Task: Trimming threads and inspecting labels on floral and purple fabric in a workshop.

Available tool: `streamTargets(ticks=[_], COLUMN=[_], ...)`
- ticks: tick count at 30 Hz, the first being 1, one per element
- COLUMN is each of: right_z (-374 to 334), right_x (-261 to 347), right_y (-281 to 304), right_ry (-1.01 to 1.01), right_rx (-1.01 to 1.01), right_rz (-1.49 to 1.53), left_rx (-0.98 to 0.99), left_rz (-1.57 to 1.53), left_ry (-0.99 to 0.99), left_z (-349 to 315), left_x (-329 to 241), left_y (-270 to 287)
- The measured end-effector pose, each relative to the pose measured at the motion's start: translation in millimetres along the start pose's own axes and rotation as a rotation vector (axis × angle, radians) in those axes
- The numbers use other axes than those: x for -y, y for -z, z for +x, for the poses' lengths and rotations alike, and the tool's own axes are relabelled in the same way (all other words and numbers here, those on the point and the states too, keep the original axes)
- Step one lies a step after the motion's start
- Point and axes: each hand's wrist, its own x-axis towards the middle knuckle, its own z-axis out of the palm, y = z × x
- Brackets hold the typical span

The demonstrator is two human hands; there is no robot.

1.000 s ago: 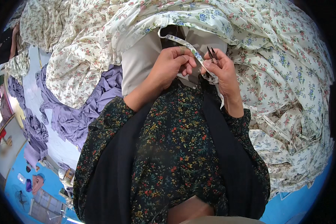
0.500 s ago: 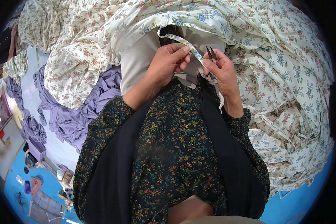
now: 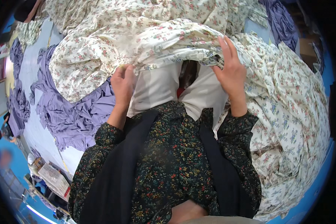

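Observation:
A white cotton cloth (image 3: 168,43) printed with small red and blue flowers is bunched across my lap, its near edge running between my hands. At the left end of that edge, my left hand (image 3: 123,80) is closed, pinching the cloth between thumb and fingers. My right hand (image 3: 232,74) lies against the right end with its fingers stretched out and its thumb apart, the cloth's fold in the gap. Something small and dark shows by that thumb; I cannot make out what it is. The black snips seen before are not clearly visible.
More floral cloth (image 3: 287,112) is heaped on my right and beyond my lap. Crumpled purple cloth (image 3: 72,115) lies on the left over a pale surface (image 3: 37,127). Purple cloth (image 3: 282,20) also hangs at the far right. Another person's arm (image 3: 32,12) shows at the upper left.
The narrow floral strip is no longer held up between my hands. My hands have moved apart, the left leftward onto the cloth's edge, the right spreading its fingers over the cloth.

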Motion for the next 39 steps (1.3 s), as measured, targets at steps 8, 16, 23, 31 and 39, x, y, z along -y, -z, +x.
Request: streamTargets(ticks=[8, 16, 23, 31, 39], right_z=[-3.5, -57.3, -72.3, -92.4, -140.1], right_x=[-13.5, -14.4, 19.7, 29.6, 12.2], right_y=[-15.7, -0.9, -36.9, -18.7, -2.5], right_ry=[0.158, -0.425, -0.853, -0.797, -0.683], right_rx=[0.169, -0.245, 0.328, 0.434, 0.311], right_rz=[0.07, 0.717, 1.793, 1.528, 1.369], left_rx=[0.186, 0.603, 0.845, 0.856, 0.694], left_rz=[0.615, 0.311, 0.453, -0.029, -0.377], left_ry=[-0.828, -0.758, -1.04, 0.368, 0.322], left_z=[110.6, 119.2, -46.4, -52.7, -18.2], left_x=[-61.1, -78.5, -75.6, -49.3, -37.4], left_y=[-63.8, -147.8, -95.2, -87.9, -132.9])
